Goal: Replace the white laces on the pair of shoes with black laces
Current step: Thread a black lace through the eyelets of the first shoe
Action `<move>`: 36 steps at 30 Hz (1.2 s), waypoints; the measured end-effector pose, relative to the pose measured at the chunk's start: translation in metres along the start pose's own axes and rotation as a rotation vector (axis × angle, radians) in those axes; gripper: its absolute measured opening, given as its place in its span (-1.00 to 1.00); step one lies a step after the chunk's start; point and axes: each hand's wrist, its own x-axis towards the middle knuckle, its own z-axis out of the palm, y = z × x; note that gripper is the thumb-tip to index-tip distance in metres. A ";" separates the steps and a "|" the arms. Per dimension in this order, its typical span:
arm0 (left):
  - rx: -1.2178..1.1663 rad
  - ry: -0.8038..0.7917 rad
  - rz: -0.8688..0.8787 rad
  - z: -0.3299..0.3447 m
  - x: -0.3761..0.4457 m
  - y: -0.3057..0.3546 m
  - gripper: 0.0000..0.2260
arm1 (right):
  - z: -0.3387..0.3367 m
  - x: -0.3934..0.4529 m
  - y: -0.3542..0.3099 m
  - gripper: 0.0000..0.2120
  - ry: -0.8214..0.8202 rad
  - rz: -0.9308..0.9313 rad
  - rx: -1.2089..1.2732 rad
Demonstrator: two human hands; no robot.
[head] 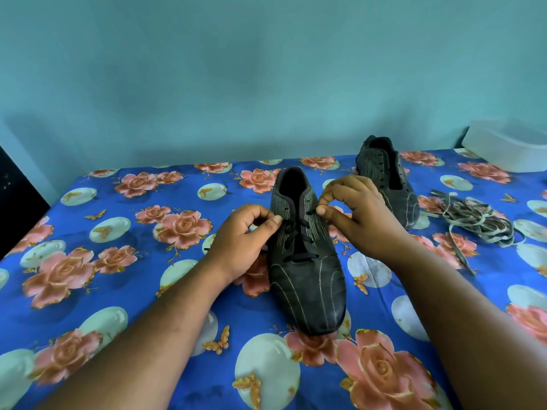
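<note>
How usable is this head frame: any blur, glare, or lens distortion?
Head view: soft, even light, no glare; wide-angle bend at the edges; white tub soft; near shoe and both hands, left, right, fairly sharp.

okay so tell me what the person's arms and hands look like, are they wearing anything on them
Both forearms are bare right up to the bottom edge of the view, with no sleeves showing. The left hand and right hand wear no gloves, and no rings, watch or wristband can be seen. The fingernails look short and unpainted.
</note>
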 end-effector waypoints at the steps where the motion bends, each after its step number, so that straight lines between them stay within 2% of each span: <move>1: 0.007 0.000 0.005 0.000 0.000 0.000 -0.78 | 0.000 0.000 0.002 -0.78 -0.008 -0.006 0.017; 7: 0.042 -0.020 0.045 -0.002 0.002 -0.002 -0.84 | -0.004 0.002 0.003 -0.70 0.051 -0.001 -0.051; 12: 0.048 -0.057 0.066 -0.004 0.002 -0.004 -0.81 | -0.006 0.003 0.005 -0.70 0.113 0.019 -0.133; 18: 0.061 -0.077 0.069 -0.006 0.001 0.000 -0.82 | -0.006 0.003 0.007 -0.77 0.107 0.023 -0.151; 25: 0.030 0.009 0.011 -0.012 0.003 -0.001 -0.82 | -0.016 0.006 0.017 -0.88 0.189 0.117 -0.054; 27: 0.011 0.023 0.008 -0.013 0.002 0.000 -0.80 | -0.016 0.005 0.012 -0.86 0.161 0.077 -0.015; 32: -0.042 -0.033 -0.022 -0.011 -0.006 0.006 -0.71 | -0.006 0.001 0.000 -0.64 -0.059 -0.127 -0.086; 36: 0.075 0.006 0.076 -0.005 -0.005 0.009 -0.89 | -0.005 0.001 0.000 -0.75 -0.019 -0.173 -0.055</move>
